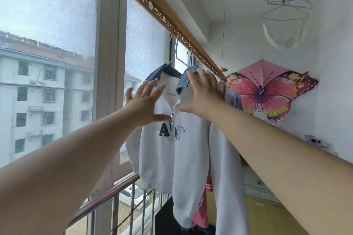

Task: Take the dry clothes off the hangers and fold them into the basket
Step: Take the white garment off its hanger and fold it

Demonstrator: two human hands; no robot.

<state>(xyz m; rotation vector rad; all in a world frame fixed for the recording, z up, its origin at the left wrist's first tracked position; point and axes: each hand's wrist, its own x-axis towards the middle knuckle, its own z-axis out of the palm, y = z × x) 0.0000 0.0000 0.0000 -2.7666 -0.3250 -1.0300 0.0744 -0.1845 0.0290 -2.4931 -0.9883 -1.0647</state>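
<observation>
A white sweatshirt (168,154) with a blue denim collar, a short zip and dark letters on the chest hangs from a wire hanger (176,51) on the gold drying rail (158,7). My left hand (145,104) is spread open against its left collar side, thumb near the zip pull. My right hand (205,94) rests on the right collar and shoulder, fingers curled over the fabric. More clothes (202,217), pink and dark, hang behind it. No basket is in view.
A large window (47,63) is at the left, with a metal railing (107,196) below it. Several bare wire hangers (286,2) hang from a second rail at the top right. A pink butterfly kite (267,91) is on the white wall.
</observation>
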